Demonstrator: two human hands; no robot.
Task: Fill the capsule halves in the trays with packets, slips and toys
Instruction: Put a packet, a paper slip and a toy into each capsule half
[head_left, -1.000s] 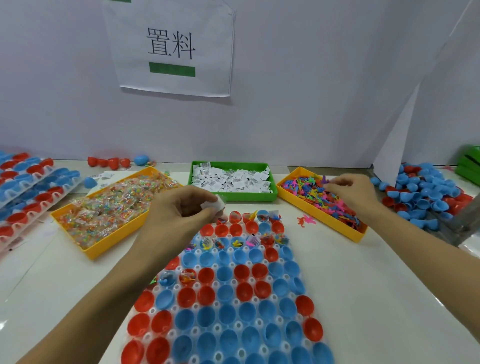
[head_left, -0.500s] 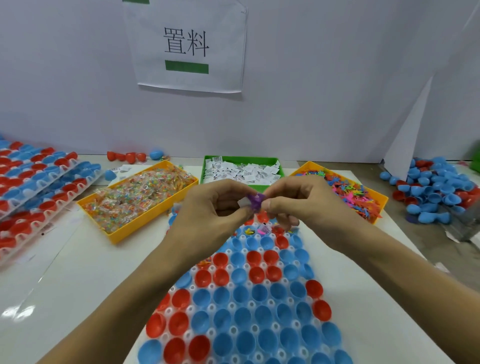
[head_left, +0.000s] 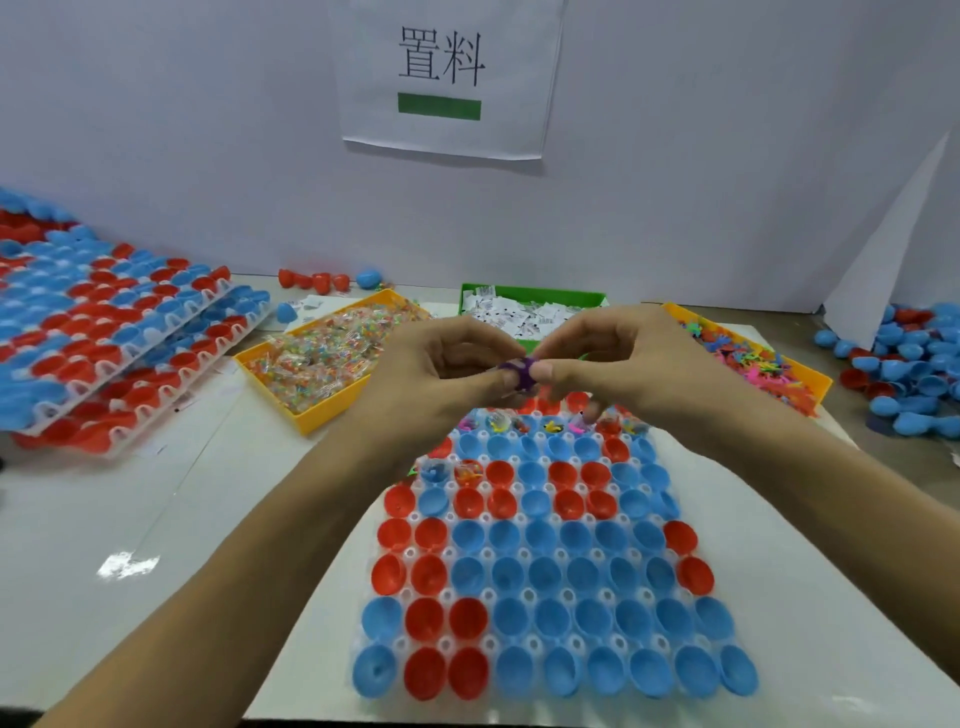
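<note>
Fingers (head_left: 540, 370) of both our hands, the left hand (head_left: 441, 374) and right hand (head_left: 618, 358), pinch one small purple toy (head_left: 523, 371) between them, above the far rows of the tray (head_left: 550, 561). Its long axis is too hidden to tell. The tray is clear, dimpled plastic holding glossy red and blue round capsule halves (head_left: 540, 577) on the worktop (head_left: 104, 519).

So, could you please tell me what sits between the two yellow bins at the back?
In the head view, the green bin of white slips sits between them, partly hidden by both hands pinching a purple toy.
</note>
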